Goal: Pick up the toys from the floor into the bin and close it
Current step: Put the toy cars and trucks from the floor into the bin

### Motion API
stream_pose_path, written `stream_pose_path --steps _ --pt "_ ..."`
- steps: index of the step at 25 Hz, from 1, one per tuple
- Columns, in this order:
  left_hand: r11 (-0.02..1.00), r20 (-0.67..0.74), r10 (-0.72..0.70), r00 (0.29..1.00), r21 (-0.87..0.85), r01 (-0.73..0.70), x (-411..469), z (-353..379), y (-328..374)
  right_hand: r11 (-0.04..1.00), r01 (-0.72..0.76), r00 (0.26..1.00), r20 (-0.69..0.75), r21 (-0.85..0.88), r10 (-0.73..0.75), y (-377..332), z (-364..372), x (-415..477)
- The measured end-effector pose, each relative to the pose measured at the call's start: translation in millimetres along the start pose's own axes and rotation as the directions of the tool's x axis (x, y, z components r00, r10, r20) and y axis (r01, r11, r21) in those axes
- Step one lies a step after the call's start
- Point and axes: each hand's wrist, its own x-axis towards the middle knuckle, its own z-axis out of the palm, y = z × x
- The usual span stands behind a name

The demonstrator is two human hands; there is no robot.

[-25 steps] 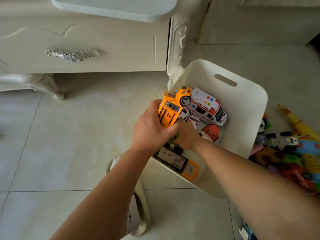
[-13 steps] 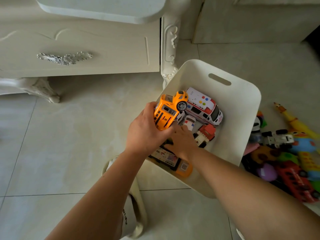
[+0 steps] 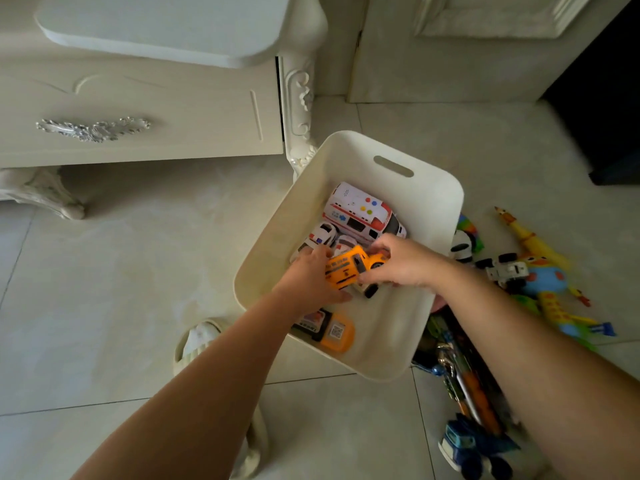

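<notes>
Here — left hand (image 3: 311, 277), right hand (image 3: 407, 261), fingers clamped round one orange truck (image 3: 348, 268) in one bin (image 3: 434, 192).

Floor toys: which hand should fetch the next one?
Right. The floor toys lie right of the bin, beside the right hand; the left hand would have to cross the bin.

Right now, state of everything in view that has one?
bin, open, no lid on.
orange truck, in the bin, held by both grips.
left-hand grip, holds the orange truck.
right-hand grip, holds the orange truck.
ambulance, lying in the bin.
drawer, shut.
floor toys, outside the bin.
</notes>
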Motion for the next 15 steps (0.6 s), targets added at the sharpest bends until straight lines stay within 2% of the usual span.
stream_pose_path --steps 3,6,8,11,13,15 --pt "1.000 0.048 0.013 0.999 -0.007 -0.013 12.9 2.9 -0.4 0.962 -0.089 0.996 -0.051 -0.258 0.079 -2.4 -8.5 -7.4" --pt "0.980 0.159 -0.013 0.987 0.198 -0.019 24.4 6.2 -7.0 0.828 -0.200 0.979 -0.138 -0.523 0.150 -7.8 -6.0 -1.2" --pt "0.928 0.237 -0.095 0.967 0.374 0.000 30.4 12.2 -11.6 0.801 -0.280 0.958 -0.106 -0.528 0.265 -3.8 5.2 17.6" --pt "0.867 0.208 -0.160 0.965 0.496 0.037 36.5 17.9 -9.5 0.796 -0.273 0.945 0.004 -0.540 0.327 10.1 37.5 47.2" --pt "0.847 0.149 -0.176 0.973 0.526 0.072 38.1 15.8 -6.4 0.732 -0.274 0.940 -0.012 -0.624 0.342 17.3 55.7 51.1" --pt "0.852 0.094 -0.211 0.973 0.506 0.136 38.4 14.7 -7.0 0.685 -0.297 0.943 -0.090 -0.665 0.321 21.7 64.3 46.9"
